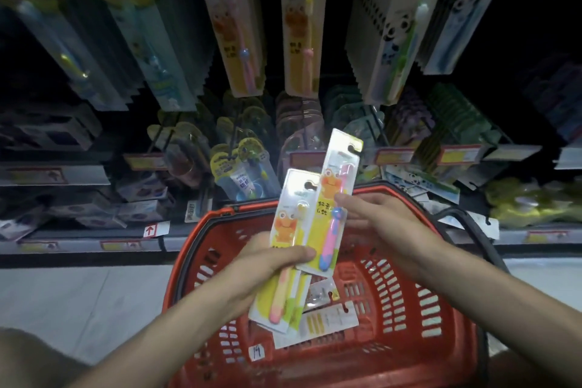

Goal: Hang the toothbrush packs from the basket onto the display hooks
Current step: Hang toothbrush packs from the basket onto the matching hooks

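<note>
Two toothbrush packs are held in the air over the basket, not yet hung. The yellow-brush pack (pixel 291 217) is in the left hand (pixel 264 268), thumb across its front and fingers curled behind. The pink-brush pack (pixel 338 179) is pinched at its right edge by the right hand (pixel 387 224) and overlaps the first pack's right side.

Risks, as I judge them:
- The packs touch & overlap, so pulling one away could drag or twist the other out of a light grip, and it drops into the basket or onto the floor.
- The right grip is an edge pinch only. The pack may pivot when its hang hole (pixel 355 147) is pushed at a hook.
- The hung rows above carry the same frog design, a pink row (pixel 242 41) & a yellow row (pixel 300 25). A colour mix-up puts a pack on the wrong row.
- The hooks themselves are hardly visible in the dim light, so threading is prob. fiddly.
- The left hand may hold more than one card. Layers show at the lower edge, but I can't tell.

Containers: the red basket (pixel 189 261) sits under both hands. It holds at least one face-down pack (pixel 327 321) & a clear-wrapped item (pixel 321 293) partly hidden by the held packs. There is a "19" label (pixel 256 351) on its near wall, and its black handle (pixel 472 230) lies to the right.
</note>
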A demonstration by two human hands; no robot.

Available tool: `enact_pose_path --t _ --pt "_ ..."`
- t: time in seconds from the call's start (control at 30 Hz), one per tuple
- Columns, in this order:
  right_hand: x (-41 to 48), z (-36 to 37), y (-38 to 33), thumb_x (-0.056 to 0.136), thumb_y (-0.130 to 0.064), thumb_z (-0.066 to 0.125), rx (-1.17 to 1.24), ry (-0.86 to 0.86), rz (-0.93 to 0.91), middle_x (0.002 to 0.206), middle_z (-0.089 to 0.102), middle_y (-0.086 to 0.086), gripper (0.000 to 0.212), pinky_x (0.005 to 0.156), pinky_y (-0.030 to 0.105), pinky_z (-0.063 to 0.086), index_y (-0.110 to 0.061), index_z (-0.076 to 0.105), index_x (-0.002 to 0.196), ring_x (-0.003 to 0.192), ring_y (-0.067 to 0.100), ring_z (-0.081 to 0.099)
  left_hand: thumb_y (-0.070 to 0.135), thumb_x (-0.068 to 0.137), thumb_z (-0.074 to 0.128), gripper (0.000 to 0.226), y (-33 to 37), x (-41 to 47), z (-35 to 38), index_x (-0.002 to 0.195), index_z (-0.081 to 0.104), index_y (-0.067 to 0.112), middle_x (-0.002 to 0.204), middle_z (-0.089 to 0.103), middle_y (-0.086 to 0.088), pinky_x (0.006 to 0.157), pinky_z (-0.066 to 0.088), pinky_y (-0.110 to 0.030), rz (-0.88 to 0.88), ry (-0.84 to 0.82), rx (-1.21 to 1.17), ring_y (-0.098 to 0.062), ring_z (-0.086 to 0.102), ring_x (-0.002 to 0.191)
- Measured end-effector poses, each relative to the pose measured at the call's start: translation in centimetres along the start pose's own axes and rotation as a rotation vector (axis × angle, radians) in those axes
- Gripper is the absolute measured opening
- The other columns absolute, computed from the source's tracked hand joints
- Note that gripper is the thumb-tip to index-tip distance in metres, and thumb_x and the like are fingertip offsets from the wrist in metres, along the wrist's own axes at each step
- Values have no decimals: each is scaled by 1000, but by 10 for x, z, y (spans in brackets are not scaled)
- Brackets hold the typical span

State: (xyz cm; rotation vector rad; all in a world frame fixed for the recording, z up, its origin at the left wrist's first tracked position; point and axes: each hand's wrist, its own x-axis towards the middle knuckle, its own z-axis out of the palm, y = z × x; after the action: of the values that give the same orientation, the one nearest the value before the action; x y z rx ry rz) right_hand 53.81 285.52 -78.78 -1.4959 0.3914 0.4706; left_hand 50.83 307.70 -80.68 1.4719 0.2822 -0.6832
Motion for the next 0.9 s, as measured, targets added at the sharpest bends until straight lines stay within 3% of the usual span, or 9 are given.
enact_pose_path --t 0.13,0.2,0.3,0.37,0.43,0.57,0.63,0.7,0.9 --pt "3 7 2 96 -23 72 65 -4 -38 110 79 14 33 105 56 53 -1 68 120 106 34 75 14 83 85 30 -2 7 0 111 78 4 108 76 -27 92 60 -51 11 -52 -22 -41 75 95" --pt "3 8 2 98 -21 70 72 30 -67 109 79 15 30 103 55 54 0 68 118 105 36 75 26 80 89 39 -2 7 2 112 78 5 110 76 -26 95 56 -58 20 -88 -52 -44 74 99" --pt "3 9 2 99 -20 69 71 64 -60 107 79 18 27 97 50 59 2 69 115 103 37 75 33 81 86 46 -2 11 5 108 76 -3 103 68 -24 78 63 -43 20 -87 -176 -34 71 89" --pt "1 9 2 99 -19 68 60 81 -59 105 79 18 27 96 49 59 3 69 114 103 38 75 25 87 75 35 1 15 8 109 78 -3 103 69 -25 76 65 -43 -25 -87 -269 -35 73 86" --pt "0 8 2 100 -19 67 48 95 -53 103 79 18 28 95 49 60 4 68 115 102 37 76 18 76 72 35 2 18 8 105 81 0 101 76 -24 76 65 -42 -53 -95 -314 -34 76 81" --pt "-1 8 0 100 -18 67 67 111 -22 102 79 18 27 73 37 61 3 66 116 93 35 77 14 78 72 17 3 14 7 86 84 4 86 76 -23 62 62 -35 4 -97 -281 -29 75 71" --pt "-2 6 -1 98 -20 68 75 133 -32 102 79 19 28 86 42 60 2 67 116 97 36 76 15 82 78 26 2 13 6 106 81 3 101 73 -28 70 61 -35 43 -98 -280 -34 71 87" --pt "-4 5 -4 98 -22 68 88 143 -52 102 79 16 26 93 45 58 -2 69 114 101 37 75 19 82 79 38 4 13 5 118 76 6 101 71 -21 71 56 -33 75 -68 -288 -30 67 88" --pt "-9 11 -12 94 -17 71 200 104 -161 110 76 22 27 105 63 50 2 69 113 108 46 71 14 90 73 33 12 11 11 122 71 8 95 76 -13 65 59 -33 164 30 -343 -31 73 85"
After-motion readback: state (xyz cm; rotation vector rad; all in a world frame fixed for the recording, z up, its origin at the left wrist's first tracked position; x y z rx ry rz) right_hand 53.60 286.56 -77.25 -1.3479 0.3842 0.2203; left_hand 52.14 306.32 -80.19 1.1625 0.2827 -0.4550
